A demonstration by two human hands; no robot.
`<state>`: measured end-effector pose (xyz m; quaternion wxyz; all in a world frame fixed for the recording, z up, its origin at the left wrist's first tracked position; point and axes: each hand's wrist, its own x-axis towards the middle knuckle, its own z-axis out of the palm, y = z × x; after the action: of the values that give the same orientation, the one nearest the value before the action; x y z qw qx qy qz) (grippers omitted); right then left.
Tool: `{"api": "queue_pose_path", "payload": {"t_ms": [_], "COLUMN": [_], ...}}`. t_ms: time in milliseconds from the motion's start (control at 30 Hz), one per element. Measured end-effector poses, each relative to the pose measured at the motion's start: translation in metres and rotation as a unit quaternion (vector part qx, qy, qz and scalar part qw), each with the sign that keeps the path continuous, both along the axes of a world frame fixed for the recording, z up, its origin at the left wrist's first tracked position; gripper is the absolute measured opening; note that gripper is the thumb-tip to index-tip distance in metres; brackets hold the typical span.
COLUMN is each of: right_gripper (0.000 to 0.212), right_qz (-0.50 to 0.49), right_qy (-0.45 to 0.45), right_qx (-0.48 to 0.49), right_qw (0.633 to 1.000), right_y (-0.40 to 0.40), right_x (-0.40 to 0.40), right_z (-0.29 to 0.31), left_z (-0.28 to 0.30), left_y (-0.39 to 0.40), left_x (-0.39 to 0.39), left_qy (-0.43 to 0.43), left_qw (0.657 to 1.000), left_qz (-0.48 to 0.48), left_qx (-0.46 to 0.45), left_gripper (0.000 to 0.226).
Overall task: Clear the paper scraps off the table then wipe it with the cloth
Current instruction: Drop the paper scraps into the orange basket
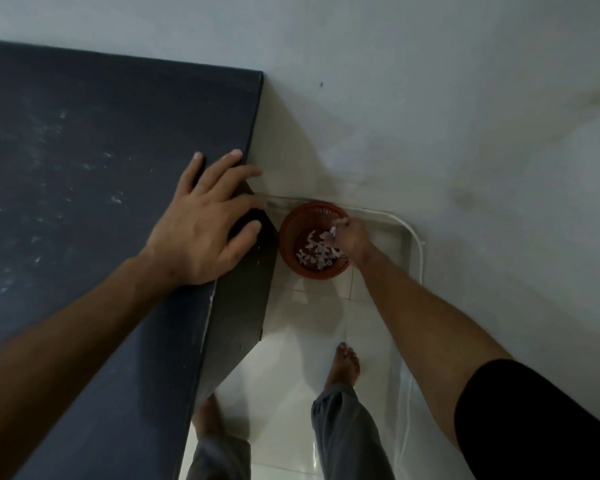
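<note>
Scraps of white paper lay heaped in an orange basket on the tiled floor, just right of the dark worktop. The right hand hung over the basket, its grip pinching a few scraps. The left hand rested flat, fingers spread, on the worktop's right edge. A white cable ran along the wall.

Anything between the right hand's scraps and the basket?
Nothing visible. The right hand hangs directly over the open top of the round orange plastic basket on the floor, white paper scraps already inside; the left hand rests aside on the dark table.
</note>
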<state>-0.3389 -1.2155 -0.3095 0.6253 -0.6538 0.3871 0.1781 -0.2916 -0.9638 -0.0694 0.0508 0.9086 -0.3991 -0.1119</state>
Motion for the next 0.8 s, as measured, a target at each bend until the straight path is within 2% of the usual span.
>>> {"api": "queue_pose_path", "payload": {"t_ms": [133, 233, 267, 367, 500, 633, 733, 800], "right_gripper": [0.026, 0.008, 0.009, 0.035, 0.029, 0.029, 0.025, 0.018], "right_qz": [-0.015, -0.072, -0.074, -0.048, -0.014, -0.003, 0.034, 0.035], "right_qy": [-0.010, -0.035, -0.040, -0.029, -0.034, -0.036, -0.074, -0.105], "right_qx": [-0.019, -0.010, -0.001, 0.013, 0.057, -0.015, -0.162, -0.195], "right_qw": [1.000, 0.997, 0.996, 0.998, 0.998, 0.999, 0.983, 0.975], "right_y": [0.005, 0.008, 0.009, 0.010, 0.004, 0.006, 0.006, 0.004], "right_x": [0.001, 0.002, 0.003, 0.012, 0.017, 0.016, 0.010, 0.008], "right_z": [-0.019, -0.025, -0.026, -0.021, -0.039, -0.031, -0.019, -0.016], "left_z": [-0.008, -0.011, -0.012, -0.014, -0.015, -0.014, -0.015, -0.014], "left_y": [0.001, 0.002, 0.002, 0.003, 0.003, 0.003, 0.003, 0.003], "left_x": [0.000, 0.002, 0.001, 0.001, 0.001, 0.001, 0.001, 0.001], "left_qy": [-0.004, -0.004, -0.004, -0.005, -0.007, -0.006, -0.006, -0.004], "left_qw": [0.999, 0.999, 0.998, 0.997, 0.995, 0.995, 0.995, 0.995], "left_qz": [0.009, 0.011, 0.012, 0.019, 0.022, 0.022, 0.023, 0.024], "left_qx": [-0.034, -0.052, -0.060, -0.079, -0.095, -0.102, -0.102, -0.099], "left_gripper": [0.046, 0.042, 0.040, 0.037, 0.035, 0.033, 0.031, 0.032]}}
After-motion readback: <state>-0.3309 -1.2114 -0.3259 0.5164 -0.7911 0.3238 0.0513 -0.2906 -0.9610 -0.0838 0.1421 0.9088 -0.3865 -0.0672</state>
